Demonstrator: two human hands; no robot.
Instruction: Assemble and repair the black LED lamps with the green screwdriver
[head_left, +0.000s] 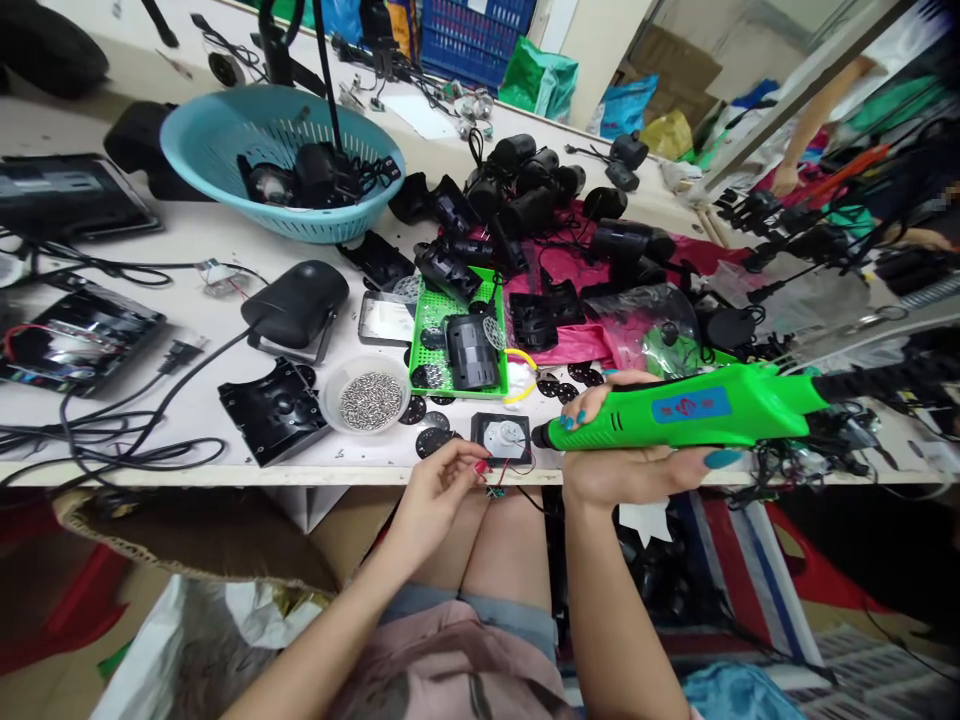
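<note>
— Now, black part (501,438)?
— One, at table edge (375,472), right of left hand (442,480), the nearer; driver (675,410) tip at its right.
— Fingers?
— Right hand (611,472): wrapped round driver. Left: nearly together, pinch unclear.

The wired part (495,436) lies in front of the tray (442,393)
</note>
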